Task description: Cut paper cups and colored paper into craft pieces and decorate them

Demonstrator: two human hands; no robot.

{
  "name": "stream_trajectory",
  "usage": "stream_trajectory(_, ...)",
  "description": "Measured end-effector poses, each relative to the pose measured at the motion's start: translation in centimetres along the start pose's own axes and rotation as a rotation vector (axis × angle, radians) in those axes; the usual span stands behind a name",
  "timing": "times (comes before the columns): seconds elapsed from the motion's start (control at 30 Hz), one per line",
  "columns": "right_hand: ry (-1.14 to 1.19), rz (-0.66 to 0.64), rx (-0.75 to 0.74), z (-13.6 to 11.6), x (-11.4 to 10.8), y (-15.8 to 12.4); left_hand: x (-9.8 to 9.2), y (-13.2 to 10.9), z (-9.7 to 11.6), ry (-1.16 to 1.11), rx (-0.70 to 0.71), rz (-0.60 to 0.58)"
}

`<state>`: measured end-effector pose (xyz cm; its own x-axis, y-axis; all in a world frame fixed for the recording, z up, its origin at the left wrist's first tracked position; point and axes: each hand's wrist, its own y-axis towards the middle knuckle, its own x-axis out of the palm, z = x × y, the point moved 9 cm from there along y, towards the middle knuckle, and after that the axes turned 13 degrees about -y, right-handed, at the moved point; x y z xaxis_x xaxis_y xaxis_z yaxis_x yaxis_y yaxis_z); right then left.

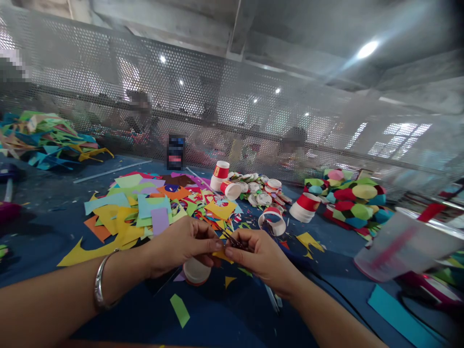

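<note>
Wearing a silver bangle point(100, 282), my left hand point(183, 244) pinches a small piece of orange-yellow paper point(222, 254) between thumb and fingers. My right hand point(259, 253) is closed around small dark scissors point(237, 243), whose thin tip points up and left beside the left fingertips. Fingers hide part of both the paper and the scissors. Just below the left fingers is a pale paper cup piece point(196, 271). Close in front lies a heap of coloured paper scraps point(152, 208). A cut cup ring point(272, 221) sits beyond the right hand.
Stacked red-and-white cups point(220, 175), cut cup bottoms point(259, 188) and another cup point(305, 208) stand further back. Colourful paper balls point(357, 200) and a plastic drink cup point(409, 244) occupy the right. A phone point(176, 152) leans near the perforated screen point(217, 106). A black cable point(340, 297) crosses the table.
</note>
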<state>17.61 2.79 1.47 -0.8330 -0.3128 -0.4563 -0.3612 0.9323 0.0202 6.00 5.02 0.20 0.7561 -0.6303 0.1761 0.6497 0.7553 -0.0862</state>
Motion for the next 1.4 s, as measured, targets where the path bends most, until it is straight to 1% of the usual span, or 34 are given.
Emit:
stream_trajectory(0.27,-0.008,0.006,-0.001,0.3,0.0,0.2,0.2,-0.2,0.7,0.076,0.025,0.024)
stream_trajectory(0.4,-0.031,0.019,-0.001,0.4,-0.1,0.3,0.5,-0.2,1.0,0.124,0.053,0.0)
stream_trajectory(0.53,-0.035,0.033,0.0,0.4,-0.2,0.3,0.4,0.0,0.9,0.182,0.063,0.002)
stream_trajectory(0.73,-0.047,0.07,-0.011,0.2,-0.6,0.3,0.8,0.0,0.6,0.255,0.033,-0.053)
stream_trajectory(0.87,-0.027,0.075,-0.024,0.0,-0.7,0.2,0.7,0.0,1.1,0.311,0.078,-0.029)
stream_trajectory(0.97,-0.014,0.071,-0.022,-0.1,-0.8,0.1,0.5,0.1,1.4,0.275,0.109,-0.036)
stream_trajectory(1.07,-0.006,0.074,-0.012,-0.2,-0.9,0.0,0.5,0.1,1.6,0.242,0.111,-0.052)
stream_trajectory(1.17,-0.015,0.081,-0.02,-0.4,-0.9,0.0,0.2,0.0,1.6,0.216,0.094,-0.011)
stream_trajectory(1.27,-0.027,0.099,-0.033,-0.6,-1.1,0.0,0.1,-0.1,1.6,0.144,0.091,0.028)
stream_trajectory(1.4,-0.021,0.133,-0.033,-0.4,-1.4,-0.1,0.4,-0.1,1.0,-0.011,0.067,0.01)
